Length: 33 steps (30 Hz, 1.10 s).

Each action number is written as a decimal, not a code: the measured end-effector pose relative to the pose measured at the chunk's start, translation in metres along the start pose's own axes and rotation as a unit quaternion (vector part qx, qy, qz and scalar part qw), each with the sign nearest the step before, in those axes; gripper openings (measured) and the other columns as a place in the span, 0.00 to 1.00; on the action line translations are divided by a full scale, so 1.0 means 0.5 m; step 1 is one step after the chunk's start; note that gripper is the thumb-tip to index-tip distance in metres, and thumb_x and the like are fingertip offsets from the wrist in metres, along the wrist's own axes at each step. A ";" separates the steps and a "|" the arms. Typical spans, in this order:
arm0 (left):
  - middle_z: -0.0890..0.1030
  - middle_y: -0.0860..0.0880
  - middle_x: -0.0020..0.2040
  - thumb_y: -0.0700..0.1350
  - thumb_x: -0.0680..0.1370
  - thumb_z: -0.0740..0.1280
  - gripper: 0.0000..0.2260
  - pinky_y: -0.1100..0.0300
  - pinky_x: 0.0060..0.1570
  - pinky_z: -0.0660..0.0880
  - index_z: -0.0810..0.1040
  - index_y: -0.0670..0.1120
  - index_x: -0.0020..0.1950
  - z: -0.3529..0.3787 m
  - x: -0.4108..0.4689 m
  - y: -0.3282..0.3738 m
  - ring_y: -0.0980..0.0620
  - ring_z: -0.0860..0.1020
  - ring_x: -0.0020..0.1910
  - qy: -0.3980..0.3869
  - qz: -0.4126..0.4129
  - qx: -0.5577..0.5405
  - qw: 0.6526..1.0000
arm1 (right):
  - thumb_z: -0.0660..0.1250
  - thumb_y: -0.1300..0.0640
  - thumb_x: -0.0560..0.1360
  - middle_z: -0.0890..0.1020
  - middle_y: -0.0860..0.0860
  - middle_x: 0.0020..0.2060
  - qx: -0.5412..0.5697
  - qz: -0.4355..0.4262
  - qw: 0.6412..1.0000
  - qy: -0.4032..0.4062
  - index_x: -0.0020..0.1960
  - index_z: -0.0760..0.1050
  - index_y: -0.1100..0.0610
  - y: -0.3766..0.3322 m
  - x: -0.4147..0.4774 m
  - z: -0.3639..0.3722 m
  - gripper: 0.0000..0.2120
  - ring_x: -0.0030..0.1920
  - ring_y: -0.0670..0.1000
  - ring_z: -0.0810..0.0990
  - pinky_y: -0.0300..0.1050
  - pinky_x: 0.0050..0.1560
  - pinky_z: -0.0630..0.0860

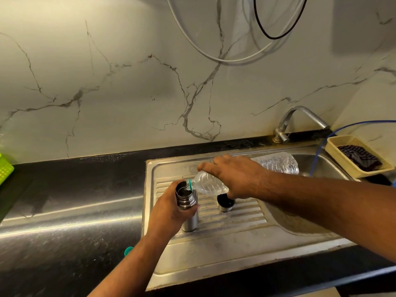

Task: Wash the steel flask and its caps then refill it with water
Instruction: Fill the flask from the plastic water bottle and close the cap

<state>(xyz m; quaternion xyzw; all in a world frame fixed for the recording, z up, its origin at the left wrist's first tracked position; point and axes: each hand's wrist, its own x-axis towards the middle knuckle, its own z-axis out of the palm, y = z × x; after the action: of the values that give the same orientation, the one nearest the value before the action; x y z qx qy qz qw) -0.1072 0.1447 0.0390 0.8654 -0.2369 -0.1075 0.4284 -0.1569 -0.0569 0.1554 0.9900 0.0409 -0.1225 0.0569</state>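
The steel flask [188,200] stands upright and uncapped on the ribbed drainboard [235,224] of the sink. My left hand [169,213] grips its body from the left. My right hand [233,176] holds a clear plastic water bottle [209,185] tipped on its side, its green-ringed mouth over the flask's opening, and water runs into the flask. A steel cap [225,204] with a dark inside sits open side up on the drainboard just right of the flask, partly under my right hand.
A small teal bottle cap [128,251] lies on the black counter by my left forearm. The tap [300,121] and sink basin [321,163] are at the right. A beige basket [355,155] holding a dark cloth sits on the basin's far corner. A green basket [5,170] is at far left.
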 end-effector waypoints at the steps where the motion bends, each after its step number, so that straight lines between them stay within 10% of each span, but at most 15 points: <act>1: 0.77 0.62 0.59 0.53 0.69 0.81 0.32 0.62 0.58 0.76 0.68 0.61 0.67 0.001 0.001 -0.001 0.58 0.77 0.56 0.000 0.000 0.001 1.000 | 0.79 0.55 0.71 0.70 0.52 0.69 0.000 0.001 1.000 0.001 0.80 0.50 0.40 0.000 0.001 0.002 0.50 0.67 0.54 0.70 0.51 0.61 0.75; 12: 0.76 0.63 0.58 0.52 0.69 0.81 0.32 0.62 0.58 0.75 0.69 0.59 0.68 -0.001 -0.002 -0.003 0.59 0.77 0.56 -0.002 0.004 -0.010 1.000 | 0.79 0.52 0.70 0.70 0.49 0.71 0.118 -0.006 0.992 0.048 0.80 0.51 0.40 0.012 -0.007 0.044 0.50 0.67 0.51 0.71 0.47 0.60 0.77; 24: 0.74 0.62 0.64 0.56 0.64 0.81 0.39 0.71 0.59 0.69 0.67 0.55 0.72 -0.004 -0.015 -0.008 0.59 0.73 0.63 -0.002 0.017 -0.037 0.999 | 0.83 0.48 0.66 0.72 0.35 0.59 0.459 0.091 0.851 0.237 0.76 0.56 0.40 0.018 -0.049 0.127 0.49 0.57 0.42 0.73 0.25 0.50 0.67; 29: 0.74 0.56 0.71 0.65 0.68 0.74 0.40 0.54 0.67 0.71 0.64 0.55 0.76 -0.024 -0.061 -0.077 0.56 0.72 0.69 0.000 -0.008 -0.042 0.999 | 0.82 0.36 0.61 0.75 0.40 0.63 0.523 0.114 0.806 0.253 0.73 0.63 0.42 -0.015 -0.071 0.199 0.47 0.64 0.48 0.75 0.55 0.63 0.79; 33: 0.77 0.58 0.64 0.67 0.76 0.66 0.26 0.50 0.60 0.77 0.71 0.56 0.70 -0.053 -0.122 -0.164 0.54 0.76 0.62 0.044 -0.063 -0.009 0.997 | 0.82 0.35 0.61 0.76 0.43 0.63 0.555 0.113 0.784 0.255 0.71 0.65 0.42 -0.048 -0.078 0.240 0.45 0.63 0.51 0.76 0.59 0.62 0.79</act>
<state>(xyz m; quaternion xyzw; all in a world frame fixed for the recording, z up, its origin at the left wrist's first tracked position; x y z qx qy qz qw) -0.1234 0.2361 -0.0108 0.8787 -0.1616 -0.0978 0.4383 -0.2256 -0.0503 0.0472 0.8435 -0.1334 0.1402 -0.5011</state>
